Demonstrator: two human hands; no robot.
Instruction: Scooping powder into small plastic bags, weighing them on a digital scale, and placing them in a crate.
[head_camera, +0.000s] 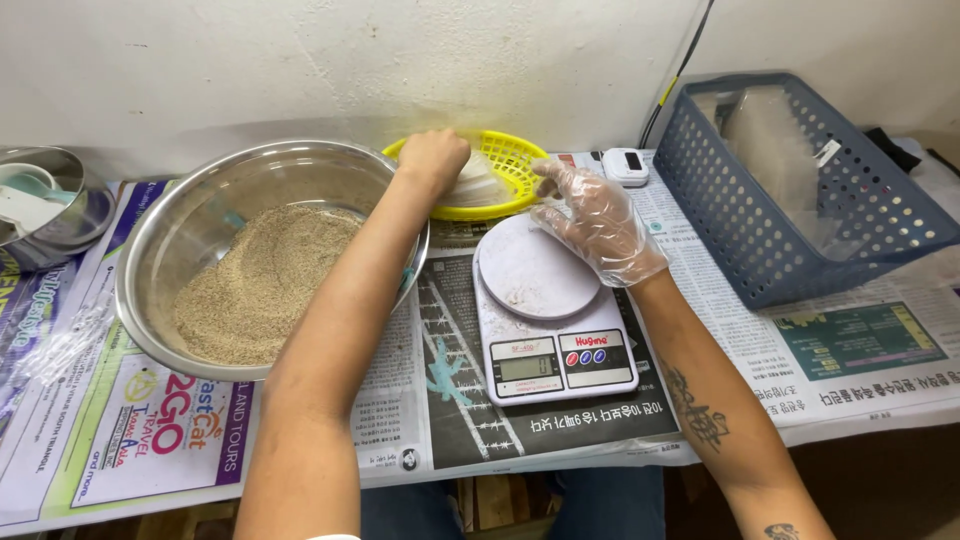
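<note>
The scale (552, 325) sat bare; the bowl (255, 255) held grain. Left hand (432, 158) pinched clear bags (478, 185) in the basket (510, 170); gloved right hand (597, 222) hovered spread.

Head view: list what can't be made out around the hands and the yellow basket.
- Left hand: its fingers are hidden behind its own knuckles.
- Clear plastic stack in the yellow basket: partly covered by both hands, count unclear.
- Right hand: the crinkled glove blurs its fingertip contact.
- Scale display: too small to read.
- Blue basket: contents translucent, unclear.
</note>
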